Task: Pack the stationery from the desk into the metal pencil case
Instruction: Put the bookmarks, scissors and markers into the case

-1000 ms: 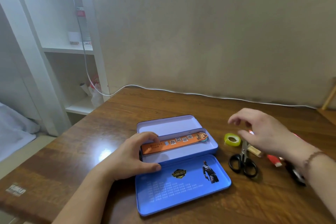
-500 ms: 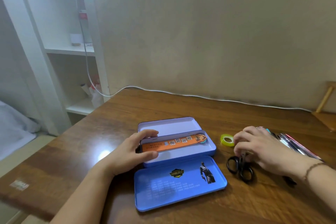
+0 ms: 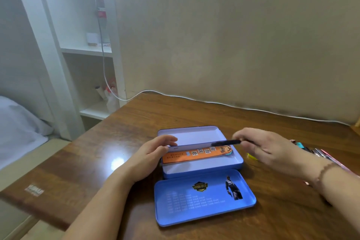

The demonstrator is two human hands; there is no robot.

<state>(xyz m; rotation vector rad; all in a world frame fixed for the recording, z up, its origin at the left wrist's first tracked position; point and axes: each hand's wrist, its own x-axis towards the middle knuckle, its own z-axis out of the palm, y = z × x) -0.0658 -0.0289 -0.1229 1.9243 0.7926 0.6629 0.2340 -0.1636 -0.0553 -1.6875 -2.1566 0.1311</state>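
On the wooden counter (image 3: pixel 97 163) the blue metal case (image 3: pixel 236 159) lies open, its lid (image 3: pixel 204 198) flat on the near side. The left hand (image 3: pixel 148 159) grips the case's left end, fingers curled over a raised inner tray (image 3: pixel 194 145). An orange bookmark (image 3: pixel 194 155) lies in the case below that tray. The right hand (image 3: pixel 272 152) pinches a dark pen (image 3: pixel 226 143) and holds it over the case's far right part. More pens (image 3: pixel 319 152) lie on the counter at far right, and yellow tape (image 3: pixel 252 156) peeks out under the right hand.
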